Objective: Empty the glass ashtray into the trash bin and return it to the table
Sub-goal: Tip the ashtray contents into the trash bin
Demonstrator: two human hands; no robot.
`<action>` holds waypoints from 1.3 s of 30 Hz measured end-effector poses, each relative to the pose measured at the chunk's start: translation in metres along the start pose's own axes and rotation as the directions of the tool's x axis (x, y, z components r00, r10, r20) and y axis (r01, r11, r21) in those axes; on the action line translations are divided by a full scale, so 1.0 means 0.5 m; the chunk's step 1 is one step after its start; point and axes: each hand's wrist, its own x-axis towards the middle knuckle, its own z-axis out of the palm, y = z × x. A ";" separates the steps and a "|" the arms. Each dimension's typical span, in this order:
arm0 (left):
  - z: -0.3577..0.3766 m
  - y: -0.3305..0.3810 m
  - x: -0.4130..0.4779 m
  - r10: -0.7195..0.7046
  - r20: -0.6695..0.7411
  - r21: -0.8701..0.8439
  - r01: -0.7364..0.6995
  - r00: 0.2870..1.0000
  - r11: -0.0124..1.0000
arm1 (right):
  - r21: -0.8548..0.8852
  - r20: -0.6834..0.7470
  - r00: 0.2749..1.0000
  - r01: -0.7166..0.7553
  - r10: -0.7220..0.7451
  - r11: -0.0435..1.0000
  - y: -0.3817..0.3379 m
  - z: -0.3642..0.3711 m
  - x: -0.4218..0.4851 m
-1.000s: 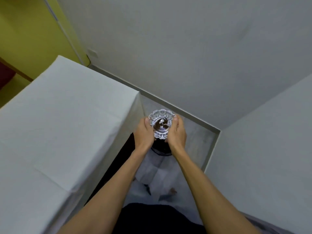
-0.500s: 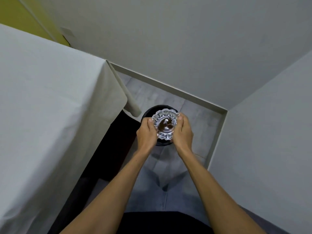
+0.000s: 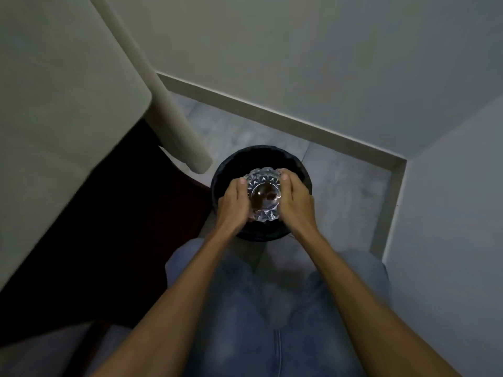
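Note:
The cut-glass ashtray (image 3: 263, 197) is held between both hands, directly above the round black trash bin (image 3: 261, 159) on the floor. My left hand (image 3: 233, 204) grips its left side and my right hand (image 3: 297, 203) grips its right side. The ashtray faces up, roughly level, with dark brown debris lying in its bowl. The near rim of the bin is partly hidden behind my hands and wrists.
The table under a white cloth (image 3: 62, 104) fills the left side, and a corner fold of the cloth (image 3: 174, 115) hangs down close to the bin. Grey walls meet in a corner at the right (image 3: 402, 164). My jeans-clad legs (image 3: 272, 308) are below.
My view has dropped and moved closer to the floor. The ashtray, held in both hands, has come from beside the table edge to directly over the bin opening.

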 end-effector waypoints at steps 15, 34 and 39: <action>0.062 -0.151 0.139 -0.026 -0.118 -0.008 0.026 0.993 1.000 | -0.352 0.335 0.859 0.495 -0.388 0.794 0.206 0.047 0.028; 0.047 -0.172 0.164 0.015 -0.320 0.028 -0.006 0.947 1.000 | -0.361 0.165 0.744 0.656 -0.648 0.662 0.194 0.109 0.073; 0.049 -0.190 0.181 0.033 -0.422 0.157 0.037 0.906 0.987 | -0.151 0.158 0.851 0.521 -0.500 0.840 0.185 0.143 0.073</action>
